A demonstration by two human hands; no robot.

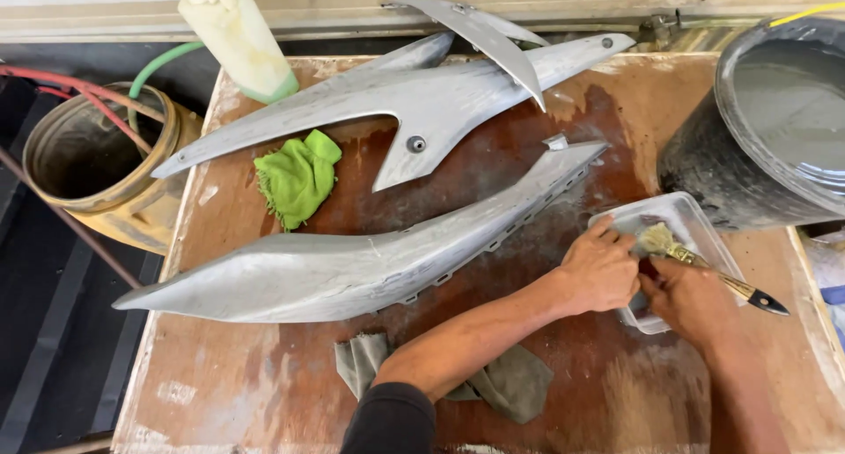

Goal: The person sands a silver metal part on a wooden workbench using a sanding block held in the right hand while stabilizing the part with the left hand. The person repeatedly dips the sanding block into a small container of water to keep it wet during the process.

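Left hand [601, 270] comes in from lower left, dark sleeve at the forearm, fingers curled together over the near rim of a shallow clear plastic tray [682, 218] and resting on it. Right hand [691, 300] sits just beside the left, touching or nearly touching it, fingers clamped on a paintbrush with a gold ferrule, dark-tipped handle and pale bristles [704, 265]. Brush lies tilted, bristles inside the tray at its middle, handle tip pointing out to the right past the tray edge. Tray sits at the right side of a worn brown wooden tabletop [546, 366], near the right edge, just below a large black bucket holding grey liquid [775, 119].

Long silver-grey sanded body panel [370, 260] lies diagonally across the tabletop middle, its upper right end just beside the tray and the left hand. Second silver-grey forked panel [414, 102] lies above it toward the far edge, a narrower grey piece [493, 36] overlapping its top. Crumpled green cloth [297, 177] rests between the two panels at left. Grey-green rag [515, 383] lies flat at the near edge, partly under the left forearm. Pale yellowish plastic bottle [236, 36] stands tilted at the far left corner. Off the tabletop to the left, a dirty yellow bucket [97, 163] with red and green hoses [97, 97] running across it.
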